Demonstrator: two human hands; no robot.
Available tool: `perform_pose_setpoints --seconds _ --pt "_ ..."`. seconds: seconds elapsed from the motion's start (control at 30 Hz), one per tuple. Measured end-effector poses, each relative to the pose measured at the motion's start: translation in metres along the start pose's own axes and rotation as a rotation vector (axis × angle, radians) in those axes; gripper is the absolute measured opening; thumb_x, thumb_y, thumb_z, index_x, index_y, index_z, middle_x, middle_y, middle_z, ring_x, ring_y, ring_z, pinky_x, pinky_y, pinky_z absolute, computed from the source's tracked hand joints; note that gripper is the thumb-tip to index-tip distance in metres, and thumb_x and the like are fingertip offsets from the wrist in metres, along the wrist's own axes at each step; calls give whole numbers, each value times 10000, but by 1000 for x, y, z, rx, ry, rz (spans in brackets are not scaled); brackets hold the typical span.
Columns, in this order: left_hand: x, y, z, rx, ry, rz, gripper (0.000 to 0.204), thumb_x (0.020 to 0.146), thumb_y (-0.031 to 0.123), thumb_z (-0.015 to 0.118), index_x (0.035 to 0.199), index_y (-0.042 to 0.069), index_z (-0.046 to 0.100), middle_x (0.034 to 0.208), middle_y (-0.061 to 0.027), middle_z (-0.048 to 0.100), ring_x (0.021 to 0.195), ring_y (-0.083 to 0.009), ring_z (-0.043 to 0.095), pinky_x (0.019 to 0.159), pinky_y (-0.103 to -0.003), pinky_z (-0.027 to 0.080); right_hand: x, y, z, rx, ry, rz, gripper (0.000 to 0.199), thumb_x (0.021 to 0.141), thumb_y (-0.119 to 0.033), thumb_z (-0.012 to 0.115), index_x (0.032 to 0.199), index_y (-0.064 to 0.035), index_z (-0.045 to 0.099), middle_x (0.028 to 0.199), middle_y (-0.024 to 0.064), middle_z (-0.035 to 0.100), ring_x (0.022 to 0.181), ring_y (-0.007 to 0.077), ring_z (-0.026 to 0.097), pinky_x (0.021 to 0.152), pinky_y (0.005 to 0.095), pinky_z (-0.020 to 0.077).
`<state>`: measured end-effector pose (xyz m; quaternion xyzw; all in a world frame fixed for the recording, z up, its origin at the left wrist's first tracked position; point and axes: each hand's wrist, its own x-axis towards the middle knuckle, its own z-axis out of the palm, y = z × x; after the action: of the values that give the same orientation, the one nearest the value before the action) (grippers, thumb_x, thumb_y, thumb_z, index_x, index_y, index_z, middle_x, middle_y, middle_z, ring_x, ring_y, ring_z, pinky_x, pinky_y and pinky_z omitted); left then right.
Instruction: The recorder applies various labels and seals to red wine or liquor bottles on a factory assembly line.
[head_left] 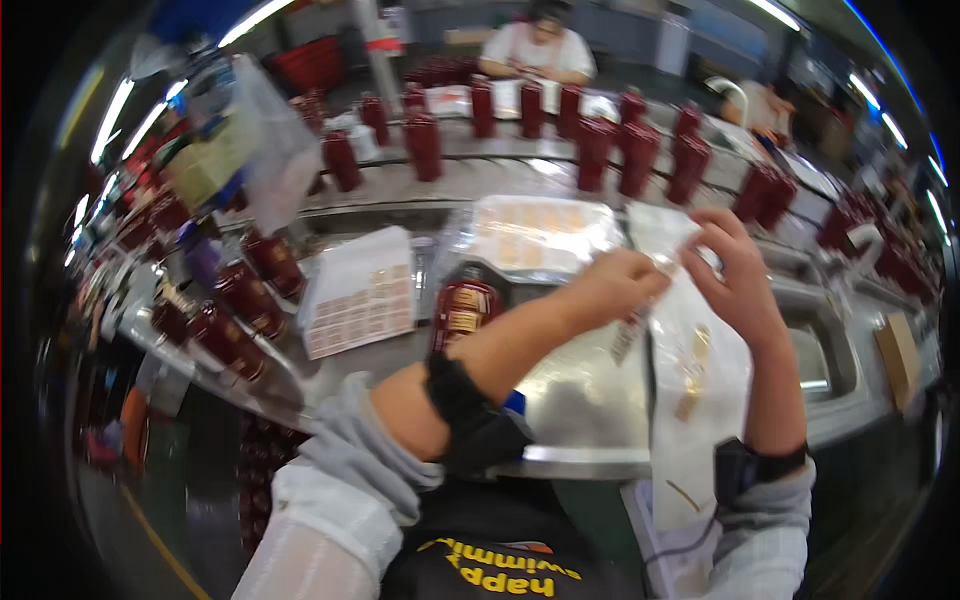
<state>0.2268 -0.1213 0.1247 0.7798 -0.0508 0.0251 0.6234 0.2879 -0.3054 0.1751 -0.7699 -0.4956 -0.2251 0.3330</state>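
Note:
My left hand (622, 283) reaches across the bench with its fingers closed in a pinch at the left edge of a long white label strip (700, 400). What lies between those fingertips is blurred. My right hand (732, 268) curls its fingers at the strip's upper part and appears to hold it. Gold labels (692, 375) run down the strip, whose lower end hangs over the bench edge. A dark red bottle (466, 308) with gold markings is beside my left forearm, which partly hides it.
A label sheet (360, 295) lies at the left; a plastic-wrapped stack of label sheets (540, 235) lies behind the bottle. More red bottles (230, 340) lean at the left, and several stand along the far conveyor (480, 150). A person (540, 50) sits beyond it. A cardboard piece (897, 360) stands at right.

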Motion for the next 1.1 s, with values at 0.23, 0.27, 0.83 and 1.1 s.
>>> perform_pose_setpoints --seconds 0.23,0.27,0.83,1.1 --pt "-6 11 -9 68 -153 14 216 820 171 625 830 -42 657 659 -116 633 533 -162 613 524 -332 519 11 -2 -2 65 -110 148 102 777 -10 585 807 7 489 1077 129 571 964 234 555 870 304 416" --pt "-7 8 -11 49 -128 24 213 820 168 628 805 -44 648 654 -110 626 529 -163 608 517 -327 515 14 -3 2 93 -106 130 106 778 -1 579 807 7 477 1059 124 566 954 225 549 870 298 412" --pt "-7 7 -67 137 -50 -98 66 688 33 592 708 -18 629 671 -122 674 585 -197 658 539 -327 501 23 147 36 239 -67 306 97 903 -27 553 872 27 478 964 87 533 884 183 490 847 265 394" --pt "-77 20 -106 346 219 290 144 800 119 592 825 -16 632 797 -166 688 776 -290 678 716 -374 508 -111 360 68 -586 -319 357 193 850 -153 607 795 28 568 896 260 614 764 382 578 669 481 427"
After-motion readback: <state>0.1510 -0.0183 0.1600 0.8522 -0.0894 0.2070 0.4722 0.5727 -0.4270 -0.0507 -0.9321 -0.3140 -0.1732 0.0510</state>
